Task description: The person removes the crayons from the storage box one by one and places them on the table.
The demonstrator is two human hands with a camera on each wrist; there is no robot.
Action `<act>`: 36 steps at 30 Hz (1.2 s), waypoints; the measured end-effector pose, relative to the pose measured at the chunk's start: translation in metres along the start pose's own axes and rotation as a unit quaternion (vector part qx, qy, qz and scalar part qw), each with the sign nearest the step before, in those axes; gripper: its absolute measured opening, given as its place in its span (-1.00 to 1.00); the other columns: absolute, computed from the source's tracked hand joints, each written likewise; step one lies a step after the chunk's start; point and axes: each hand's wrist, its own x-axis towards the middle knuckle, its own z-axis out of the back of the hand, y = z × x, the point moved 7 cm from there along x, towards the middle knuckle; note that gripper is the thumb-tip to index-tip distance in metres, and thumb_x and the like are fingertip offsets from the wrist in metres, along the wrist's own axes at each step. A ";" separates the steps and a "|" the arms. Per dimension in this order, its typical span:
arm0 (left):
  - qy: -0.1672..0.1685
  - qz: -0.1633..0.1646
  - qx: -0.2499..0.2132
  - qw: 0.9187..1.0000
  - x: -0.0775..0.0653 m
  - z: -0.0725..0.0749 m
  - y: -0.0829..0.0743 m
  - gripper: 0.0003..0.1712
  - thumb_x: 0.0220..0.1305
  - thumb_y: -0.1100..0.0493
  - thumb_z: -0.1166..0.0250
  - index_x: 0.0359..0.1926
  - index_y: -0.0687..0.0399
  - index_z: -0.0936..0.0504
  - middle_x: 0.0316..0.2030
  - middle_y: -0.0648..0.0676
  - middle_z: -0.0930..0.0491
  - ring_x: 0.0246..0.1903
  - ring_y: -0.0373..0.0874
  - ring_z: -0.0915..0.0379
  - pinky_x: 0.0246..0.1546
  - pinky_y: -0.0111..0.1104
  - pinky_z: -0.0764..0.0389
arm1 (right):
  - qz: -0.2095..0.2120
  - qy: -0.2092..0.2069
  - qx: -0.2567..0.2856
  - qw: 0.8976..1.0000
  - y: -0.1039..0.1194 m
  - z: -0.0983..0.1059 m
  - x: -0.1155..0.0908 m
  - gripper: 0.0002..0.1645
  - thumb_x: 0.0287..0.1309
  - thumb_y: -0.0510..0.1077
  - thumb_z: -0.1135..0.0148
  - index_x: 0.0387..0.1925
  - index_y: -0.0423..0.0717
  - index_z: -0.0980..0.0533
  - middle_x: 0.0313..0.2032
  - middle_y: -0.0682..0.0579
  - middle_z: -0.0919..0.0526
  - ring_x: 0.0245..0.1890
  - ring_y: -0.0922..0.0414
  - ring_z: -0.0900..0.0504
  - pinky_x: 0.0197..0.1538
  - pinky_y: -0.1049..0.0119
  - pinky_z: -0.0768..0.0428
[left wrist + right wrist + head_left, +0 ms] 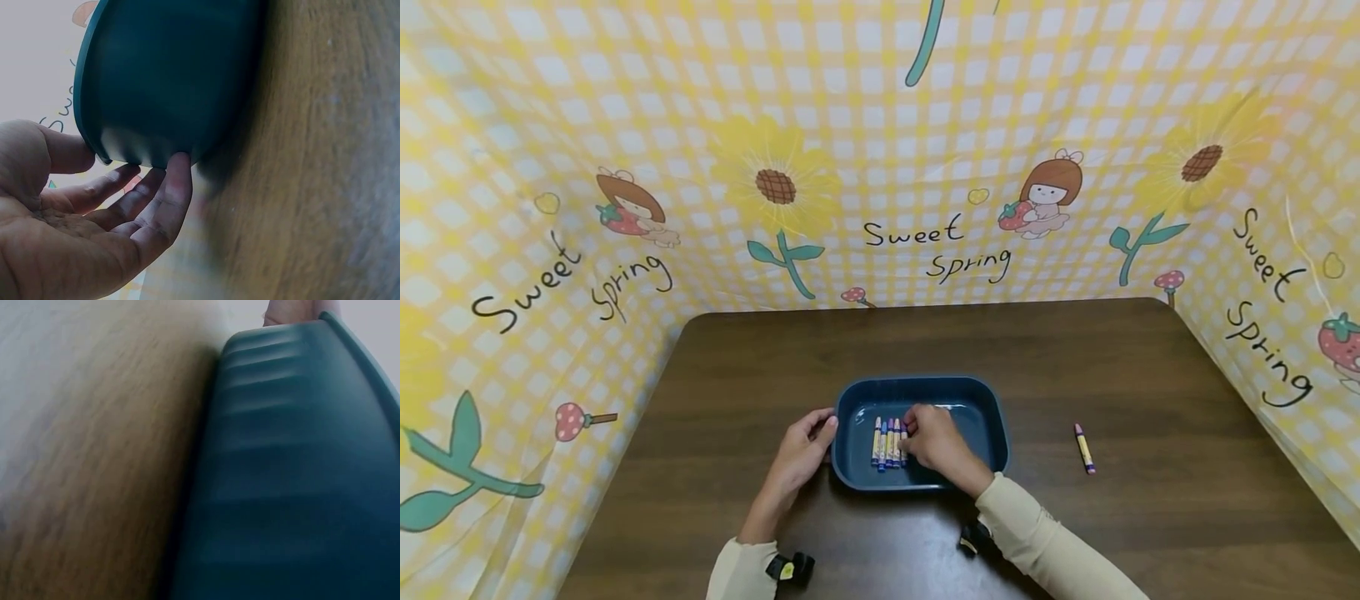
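My left hand (801, 454) is at the left end of a dark blue-green tray (996, 433), its thumb by the rim and its bent fingertips against the outer wall. In the left wrist view, the left hand's fingers (178, 181) press on that wall from outside. Several crayons (883, 446) with yellow-and-purple wrappers stand side by side in a row inside the tray. Over the tray, my right hand (938, 442) pinches the crayon (905, 431) at the row's right end, partly covering it. From the right wrist, the ridged outer tray wall (281, 456) hides most of the work.
One more crayon (1084, 450), yellow with purple ends, lies by itself on the brown wooden table (1150, 375) to the right of the tray. A yellow checked cloth (880, 150) with printed flowers and lettering hangs around the table's back and sides.
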 end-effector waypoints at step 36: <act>-0.004 -0.025 -0.016 1.000 0.000 -0.001 -0.002 -0.57 0.38 0.06 -0.04 0.16 0.18 -0.42 -0.04 0.24 -0.52 -0.23 -0.07 -0.50 -0.38 -0.37 -0.62 | 0.058 -0.002 -0.106 0.993 0.011 0.011 -0.015 -0.79 -0.06 -0.33 -0.22 -0.72 -0.12 -0.51 -0.73 0.12 -0.33 -0.68 0.21 -0.30 -0.63 0.40 -0.23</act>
